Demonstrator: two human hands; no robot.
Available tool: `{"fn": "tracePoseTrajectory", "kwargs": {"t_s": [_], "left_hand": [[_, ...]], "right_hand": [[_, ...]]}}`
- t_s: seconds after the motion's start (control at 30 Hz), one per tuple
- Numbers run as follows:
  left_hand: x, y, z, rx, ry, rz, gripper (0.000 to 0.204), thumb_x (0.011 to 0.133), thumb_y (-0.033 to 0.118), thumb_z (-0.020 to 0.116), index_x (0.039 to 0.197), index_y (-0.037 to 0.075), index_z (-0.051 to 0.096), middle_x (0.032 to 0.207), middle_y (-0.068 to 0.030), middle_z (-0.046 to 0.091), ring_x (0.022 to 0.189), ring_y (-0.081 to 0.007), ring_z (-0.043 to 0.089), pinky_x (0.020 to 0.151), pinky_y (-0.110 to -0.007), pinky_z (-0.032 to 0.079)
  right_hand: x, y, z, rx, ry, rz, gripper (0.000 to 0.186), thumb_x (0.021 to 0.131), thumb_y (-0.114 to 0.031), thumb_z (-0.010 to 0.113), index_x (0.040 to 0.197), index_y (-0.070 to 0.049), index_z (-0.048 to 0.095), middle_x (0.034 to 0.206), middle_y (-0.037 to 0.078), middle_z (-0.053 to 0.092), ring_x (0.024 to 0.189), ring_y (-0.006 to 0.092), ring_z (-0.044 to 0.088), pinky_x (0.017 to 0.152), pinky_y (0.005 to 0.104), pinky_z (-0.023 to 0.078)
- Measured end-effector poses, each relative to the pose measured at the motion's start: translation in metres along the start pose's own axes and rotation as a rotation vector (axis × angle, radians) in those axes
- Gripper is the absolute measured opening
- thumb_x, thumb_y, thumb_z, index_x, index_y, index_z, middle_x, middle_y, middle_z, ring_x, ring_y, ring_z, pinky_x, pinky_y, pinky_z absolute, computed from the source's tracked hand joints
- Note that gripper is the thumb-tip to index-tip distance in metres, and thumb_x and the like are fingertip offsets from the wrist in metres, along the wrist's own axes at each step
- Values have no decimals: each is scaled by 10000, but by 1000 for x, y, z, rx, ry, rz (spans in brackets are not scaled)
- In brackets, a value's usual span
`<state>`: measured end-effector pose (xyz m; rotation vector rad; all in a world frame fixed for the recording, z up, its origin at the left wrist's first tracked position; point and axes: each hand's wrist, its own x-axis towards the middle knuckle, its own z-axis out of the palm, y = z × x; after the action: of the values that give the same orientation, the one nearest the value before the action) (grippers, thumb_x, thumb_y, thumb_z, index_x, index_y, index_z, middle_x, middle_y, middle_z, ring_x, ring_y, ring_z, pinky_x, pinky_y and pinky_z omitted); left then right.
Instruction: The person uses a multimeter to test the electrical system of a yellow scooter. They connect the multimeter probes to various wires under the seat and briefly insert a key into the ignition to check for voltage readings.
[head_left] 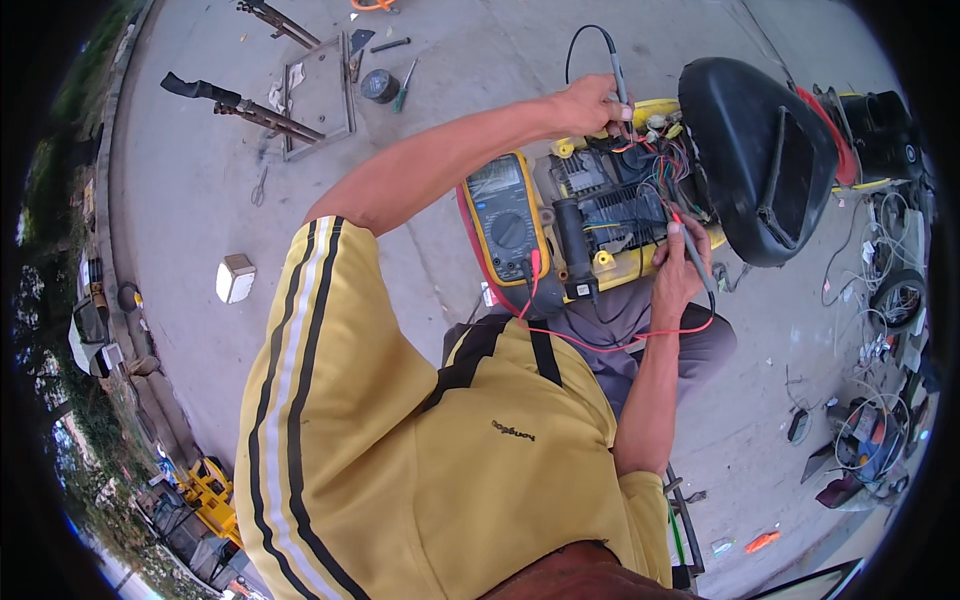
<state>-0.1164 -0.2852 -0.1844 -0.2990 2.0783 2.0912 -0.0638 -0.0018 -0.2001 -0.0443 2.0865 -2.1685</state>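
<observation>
The left grip (598, 104) pinches a black-leaded probe (617, 75) and the right grip (678, 264) a red-tipped probe (692, 250), tips near the exposed wires (672, 165) right of the multimeter (508, 205). A slipping tip could bridge crowded contacts, causing a short.

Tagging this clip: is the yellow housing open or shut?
Open: inside the yellow housing, coloured wires lie exposed; the left hand and right hand hold probes there.

left hand (594, 104) gripping grey probe (617, 78), right hand (678, 268) another probe (692, 250) (red-tipped), multimeter (508, 215), bunched wires (672, 165)
</observation>
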Motion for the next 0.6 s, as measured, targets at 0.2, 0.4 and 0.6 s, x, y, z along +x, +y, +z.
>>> {"fn": "tracePoseTrajectory", "kwargs": {"t_s": [0.2,0.4,0.6], "left_hand": [[-3,-5,-2,-11,-12,-11,123,1035,120,621,1123,47,576,930,-85,732,738,-91,581,618,-248,447],[-4,-5,-5,-39,-61,19,115,1043,123,602,1127,51,567,909,-57,708,723,-78,559,620,-244,441],[-6,-1,0,-47,-30,16,119,1058,166,592,1112,61,575,913,-57,706,736,-75,553,629,-238,442]], "right_hand": [[1,-1,1,53,-6,42,196,992,-81,694,1140,39,647,1100,125,749,553,51,519,486,205,415],[3,1,-2,77,3,98,163,988,-34,671,1131,34,633,1124,114,747,560,48,520,492,205,413],[3,1,-2,126,-6,77,173,987,-25,671,1144,37,630,1157,128,741,564,45,517,493,202,410]]}}
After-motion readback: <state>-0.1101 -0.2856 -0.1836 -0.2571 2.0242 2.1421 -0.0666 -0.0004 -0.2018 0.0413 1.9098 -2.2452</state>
